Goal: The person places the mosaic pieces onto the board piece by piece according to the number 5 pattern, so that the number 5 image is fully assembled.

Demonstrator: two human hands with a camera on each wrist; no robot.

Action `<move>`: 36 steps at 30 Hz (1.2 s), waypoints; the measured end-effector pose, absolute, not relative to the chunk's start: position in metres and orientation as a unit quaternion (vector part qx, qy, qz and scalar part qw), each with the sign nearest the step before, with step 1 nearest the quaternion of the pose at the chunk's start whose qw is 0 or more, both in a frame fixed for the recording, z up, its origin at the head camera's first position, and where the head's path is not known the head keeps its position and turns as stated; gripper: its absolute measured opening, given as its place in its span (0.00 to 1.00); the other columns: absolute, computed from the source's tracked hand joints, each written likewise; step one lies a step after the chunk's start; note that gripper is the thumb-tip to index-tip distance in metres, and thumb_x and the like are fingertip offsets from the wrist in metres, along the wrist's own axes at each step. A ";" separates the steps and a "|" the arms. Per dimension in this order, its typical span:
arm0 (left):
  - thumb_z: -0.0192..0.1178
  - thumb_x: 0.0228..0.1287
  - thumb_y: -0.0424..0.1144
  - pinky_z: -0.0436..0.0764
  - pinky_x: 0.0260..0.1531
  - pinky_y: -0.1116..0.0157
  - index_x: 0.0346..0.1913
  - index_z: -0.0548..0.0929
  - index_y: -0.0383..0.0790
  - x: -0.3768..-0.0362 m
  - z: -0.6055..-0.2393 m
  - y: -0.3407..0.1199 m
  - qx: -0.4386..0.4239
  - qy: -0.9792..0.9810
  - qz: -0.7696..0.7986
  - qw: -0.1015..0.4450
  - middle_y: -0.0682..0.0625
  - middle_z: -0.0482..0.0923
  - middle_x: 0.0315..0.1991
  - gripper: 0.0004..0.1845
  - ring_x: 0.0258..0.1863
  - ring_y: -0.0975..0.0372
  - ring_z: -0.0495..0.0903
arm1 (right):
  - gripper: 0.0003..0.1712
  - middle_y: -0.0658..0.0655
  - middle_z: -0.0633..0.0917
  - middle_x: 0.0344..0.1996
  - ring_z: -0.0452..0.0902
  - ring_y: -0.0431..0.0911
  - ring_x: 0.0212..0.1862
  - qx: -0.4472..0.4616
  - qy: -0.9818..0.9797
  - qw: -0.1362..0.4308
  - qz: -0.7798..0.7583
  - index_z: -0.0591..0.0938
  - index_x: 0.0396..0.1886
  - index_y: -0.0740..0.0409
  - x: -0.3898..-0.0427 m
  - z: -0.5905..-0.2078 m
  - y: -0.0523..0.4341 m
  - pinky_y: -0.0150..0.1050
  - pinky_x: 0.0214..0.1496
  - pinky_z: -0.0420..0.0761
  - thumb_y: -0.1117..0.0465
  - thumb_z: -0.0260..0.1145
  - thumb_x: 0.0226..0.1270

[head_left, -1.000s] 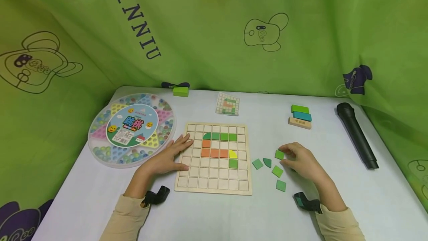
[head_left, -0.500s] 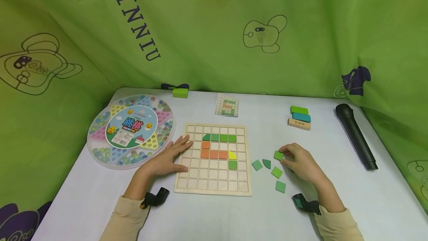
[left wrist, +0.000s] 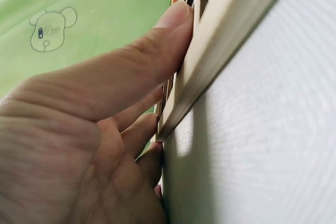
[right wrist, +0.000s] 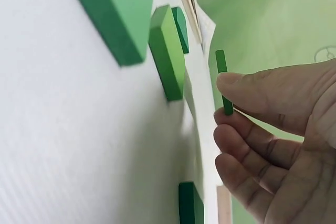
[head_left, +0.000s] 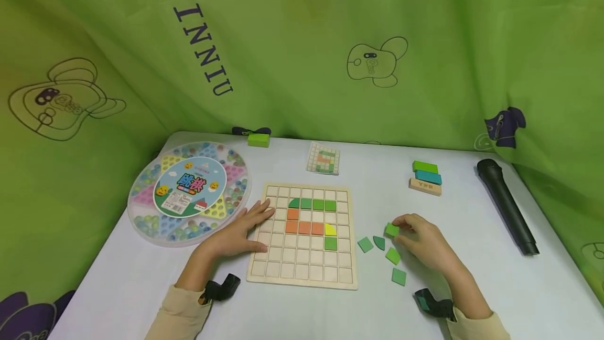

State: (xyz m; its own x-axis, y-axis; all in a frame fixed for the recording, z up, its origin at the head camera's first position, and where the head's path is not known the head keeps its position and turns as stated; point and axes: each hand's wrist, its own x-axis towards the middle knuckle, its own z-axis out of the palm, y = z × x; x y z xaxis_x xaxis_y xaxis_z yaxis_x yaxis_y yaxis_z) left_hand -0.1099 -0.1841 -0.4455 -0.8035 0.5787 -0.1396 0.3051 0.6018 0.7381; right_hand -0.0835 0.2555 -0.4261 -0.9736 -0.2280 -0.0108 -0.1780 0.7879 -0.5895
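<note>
A wooden grid board lies on the table with green, orange and yellow tiles set in its upper and middle cells. My left hand rests on the board's left edge, fingers spread; in the left wrist view the thumb lies on the rim. Right of the board, my right hand pinches a green square tile between thumb and fingers. The right wrist view has this tile edge-on, raised off the table. Nearby lie a quarter-round green tile and several square ones, including a light green tile.
A round Chinese checkers box with marbles lies at left. Behind the board is a small pattern card, with a green block farther left. Blue, green and wooden blocks and a black microphone lie at right.
The right hand has lifted the pinched green tile slightly off the table. The left hand stays on the board's edge. The head view has tilted upward a little.
</note>
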 end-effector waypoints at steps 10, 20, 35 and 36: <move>0.68 0.54 0.50 0.35 0.72 0.45 0.74 0.56 0.42 -0.108 -0.448 -0.185 0.253 0.876 0.367 0.184 0.45 0.40 0.77 0.47 0.76 0.49 0.36 | 0.16 0.51 0.82 0.43 0.79 0.50 0.47 -0.139 0.938 0.024 -0.317 0.80 0.47 0.58 -0.074 -0.424 0.237 0.48 0.49 0.80 0.67 0.68 0.58; 0.68 0.54 0.50 0.35 0.73 0.46 0.74 0.56 0.44 -0.109 -0.450 -0.184 0.251 0.879 0.364 0.180 0.46 0.40 0.77 0.47 0.76 0.50 0.37 | 0.15 0.44 0.81 0.42 0.80 0.43 0.45 -0.229 0.910 0.048 -0.341 0.81 0.45 0.51 -0.057 -0.424 0.187 0.40 0.47 0.82 0.64 0.70 0.57; 0.67 0.54 0.50 0.36 0.73 0.47 0.74 0.56 0.44 -0.108 -0.449 -0.185 0.251 0.878 0.364 0.182 0.46 0.41 0.77 0.47 0.76 0.50 0.37 | 0.13 0.42 0.80 0.41 0.70 0.36 0.38 -0.259 0.912 0.055 -0.313 0.83 0.44 0.50 -0.055 -0.442 0.152 0.30 0.39 0.75 0.63 0.69 0.58; 0.67 0.54 0.50 0.36 0.73 0.47 0.74 0.56 0.44 -0.108 -0.448 -0.185 0.251 0.878 0.364 0.182 0.46 0.41 0.77 0.47 0.76 0.50 0.37 | 0.13 0.43 0.79 0.40 0.70 0.36 0.38 -0.259 0.912 0.057 -0.314 0.83 0.44 0.51 -0.055 -0.443 0.152 0.30 0.38 0.74 0.63 0.69 0.58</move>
State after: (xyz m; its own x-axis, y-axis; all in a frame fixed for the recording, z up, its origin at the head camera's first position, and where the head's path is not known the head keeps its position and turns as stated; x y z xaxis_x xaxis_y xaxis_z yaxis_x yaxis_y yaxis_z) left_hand -0.1083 -0.1848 -0.4485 -0.8078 0.5732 -0.1371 0.3086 0.6095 0.7302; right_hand -0.0550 0.1515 -0.4428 -0.8597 -0.5073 0.0592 -0.4361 0.6687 -0.6022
